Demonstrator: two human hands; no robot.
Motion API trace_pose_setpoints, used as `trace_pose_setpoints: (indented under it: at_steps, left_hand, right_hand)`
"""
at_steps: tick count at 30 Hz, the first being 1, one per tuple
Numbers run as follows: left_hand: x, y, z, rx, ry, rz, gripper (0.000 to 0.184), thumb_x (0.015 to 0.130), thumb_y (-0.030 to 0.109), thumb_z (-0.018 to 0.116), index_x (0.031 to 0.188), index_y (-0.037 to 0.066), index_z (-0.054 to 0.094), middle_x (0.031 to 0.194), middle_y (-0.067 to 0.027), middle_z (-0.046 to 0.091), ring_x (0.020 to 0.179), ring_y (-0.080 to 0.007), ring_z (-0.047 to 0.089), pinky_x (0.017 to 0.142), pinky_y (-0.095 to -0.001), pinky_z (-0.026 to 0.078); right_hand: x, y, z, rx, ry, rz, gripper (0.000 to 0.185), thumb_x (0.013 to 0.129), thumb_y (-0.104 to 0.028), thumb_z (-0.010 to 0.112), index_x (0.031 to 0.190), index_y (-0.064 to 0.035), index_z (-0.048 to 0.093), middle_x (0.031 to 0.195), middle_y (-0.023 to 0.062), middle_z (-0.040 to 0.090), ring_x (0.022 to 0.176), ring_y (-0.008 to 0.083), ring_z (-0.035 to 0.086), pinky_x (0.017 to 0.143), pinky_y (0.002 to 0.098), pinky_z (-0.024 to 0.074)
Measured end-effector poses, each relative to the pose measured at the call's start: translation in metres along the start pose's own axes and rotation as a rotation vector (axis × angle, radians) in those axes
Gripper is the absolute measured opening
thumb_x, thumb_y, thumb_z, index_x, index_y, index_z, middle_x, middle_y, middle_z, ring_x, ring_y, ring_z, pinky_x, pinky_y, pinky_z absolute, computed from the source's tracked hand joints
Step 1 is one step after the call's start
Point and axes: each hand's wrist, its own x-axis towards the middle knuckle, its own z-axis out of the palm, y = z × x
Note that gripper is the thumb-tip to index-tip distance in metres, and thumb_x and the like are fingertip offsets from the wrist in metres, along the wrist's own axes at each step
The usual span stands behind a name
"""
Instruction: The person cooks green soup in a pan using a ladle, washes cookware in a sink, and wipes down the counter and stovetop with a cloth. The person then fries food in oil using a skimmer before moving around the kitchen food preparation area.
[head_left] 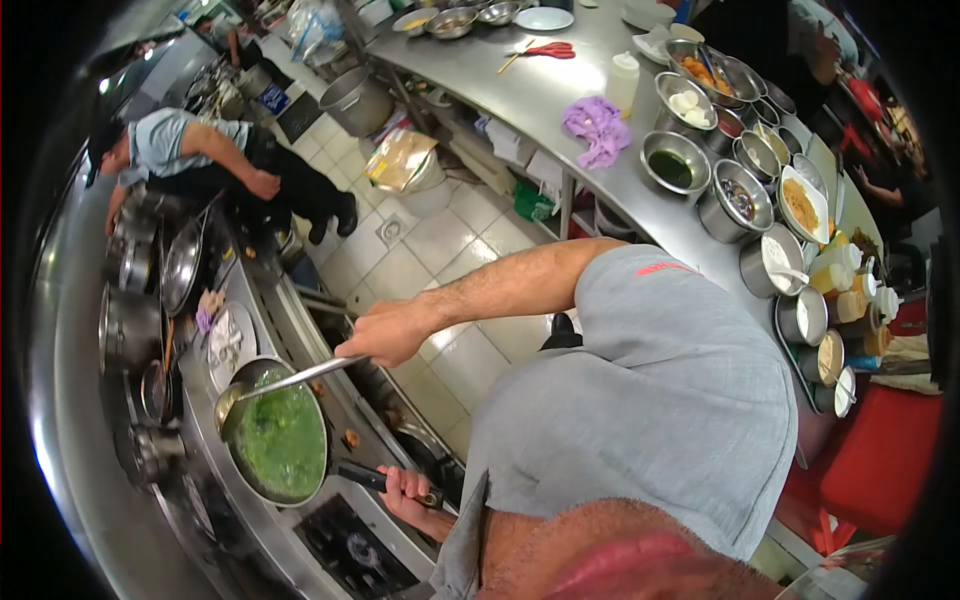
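On the stove, a steel pan [322, 440] holds a bubbling bright green liquid [280, 440] with darker bits in it. My left hand [408, 494] is closed round the pan's black handle [358, 474]. My right hand [388, 332], arm stretched across, grips the long metal handle of a ladle [310, 373]. The ladle's bowl rests at the pan's far rim, partly over the green liquid. Beside the pan lies a plate [246, 325] with a crumpled whitish thing on it.
Pots [125, 325] line the stove's back. A co-worker [200, 150] stands further along it. Behind me a steel counter [470, 75] carries bowls, a purple cloth [597, 130], red-handled scissors [550, 50] and squeeze bottles [622, 85]. A bucket [415, 185] stands on the tiled floor.
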Motion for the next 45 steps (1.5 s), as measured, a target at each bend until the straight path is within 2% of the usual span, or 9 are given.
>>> trace_pose_setpoints:
  at_steps: [13,20,27,29,32,35,38,41,45]
  left_hand:
    - [0.181,-0.109,0.249,0.181,-0.499,-0.434,0.014,0.08,0.004,0.053,0.09,0.01,0.044,0.051,0.0048,0.031,0.036,-0.0042,0.026,0.031,-0.0207,0.024]
    - [0.284,-0.145,0.365,0.298,-0.792,-0.657,0.02,0.075,0.003,0.058,0.083,0.009,0.041,0.053,0.0031,0.034,0.039,-0.0051,0.031,0.032,-0.023,0.028]
    - [0.39,-0.167,0.457,0.393,-1.085,-0.902,0.019,0.075,0.001,0.058,0.082,0.009,0.041,0.053,0.002,0.037,0.04,-0.0049,0.034,0.033,-0.0229,0.029]
    - [0.41,-0.171,0.478,0.446,-1.153,-0.928,0.019,0.075,0.001,0.057,0.081,0.009,0.041,0.053,0.0016,0.038,0.04,-0.0051,0.034,0.034,-0.0231,0.03]
    - [0.429,-0.18,0.51,0.484,-1.185,-0.987,0.019,0.075,0.0,0.057,0.078,0.009,0.041,0.053,0.0017,0.038,0.04,-0.0054,0.034,0.034,-0.0237,0.031]
    - [0.437,-0.197,0.539,0.505,-1.229,-1.003,0.019,0.074,-0.001,0.057,0.075,0.008,0.04,0.054,0.0017,0.037,0.041,-0.0056,0.036,0.034,-0.024,0.032]
    - [0.441,-0.219,0.563,0.524,-1.27,-0.989,0.018,0.074,-0.001,0.056,0.076,0.009,0.041,0.054,0.0027,0.036,0.04,-0.005,0.034,0.034,-0.0223,0.03]
    - [0.436,-0.23,0.585,0.542,-1.242,-0.992,0.02,0.072,-0.002,0.056,0.071,0.009,0.039,0.054,0.0024,0.037,0.039,-0.0049,0.036,0.034,-0.0234,0.032]
    - [0.427,-0.245,0.612,0.506,-1.255,-1.004,0.02,0.072,-0.003,0.054,0.071,0.009,0.038,0.054,0.0034,0.036,0.039,-0.0043,0.034,0.034,-0.0228,0.031]
  right_hand:
    - [-0.2,0.118,-0.2,-0.167,0.311,0.569,0.052,0.073,-0.01,0.057,0.123,-0.0068,0.042,0.067,0.0171,0.055,0.063,0.0295,0.056,0.058,0.0376,0.0434]
    - [-0.233,0.131,-0.261,-0.222,0.44,1.207,0.053,0.074,-0.008,0.057,0.125,-0.0086,0.043,0.07,0.0175,0.055,0.063,0.0252,0.054,0.06,0.0345,0.0423]
    - [-0.235,0.178,-0.281,-0.632,0.513,1.405,0.051,0.074,-0.005,0.052,0.125,-0.007,0.041,0.093,0.0214,0.059,0.084,0.0364,0.056,0.073,0.0425,0.0448]
    - [-0.232,0.188,-0.287,-0.587,0.547,1.482,0.054,0.074,-0.006,0.053,0.126,-0.0054,0.039,0.09,0.0225,0.059,0.083,0.0342,0.058,0.074,0.0415,0.0448]
    - [-0.201,0.19,-0.293,0.103,0.883,1.643,0.061,0.075,-0.008,0.054,0.131,-0.0004,0.031,0.064,0.0103,0.054,0.048,0.0154,0.052,0.048,0.0283,0.0449]
    - [-0.175,0.208,-0.284,0.573,1.232,1.484,0.058,0.076,-0.007,0.055,0.128,0.0049,0.033,0.056,0.0015,0.046,0.041,0.0098,0.046,0.036,0.0242,0.0373]
    - [-0.138,0.21,-0.303,1.141,1.578,1.109,0.022,0.081,-0.009,0.053,0.098,0.0019,0.045,0.058,-0.0015,0.042,0.037,0.008,0.04,0.033,0.0244,0.0348]
    - [-0.166,0.228,-0.314,1.612,1.626,0.564,0.011,0.083,-0.01,0.051,0.086,-0.0021,0.044,0.06,-0.0012,0.045,0.037,0.006,0.039,0.032,0.0222,0.0341]
    - [-0.187,0.234,-0.339,1.655,1.669,0.469,0.019,0.086,-0.012,0.046,0.069,-0.0047,0.043,0.051,-0.0029,0.041,0.037,0.0047,0.038,0.031,0.0186,0.033]
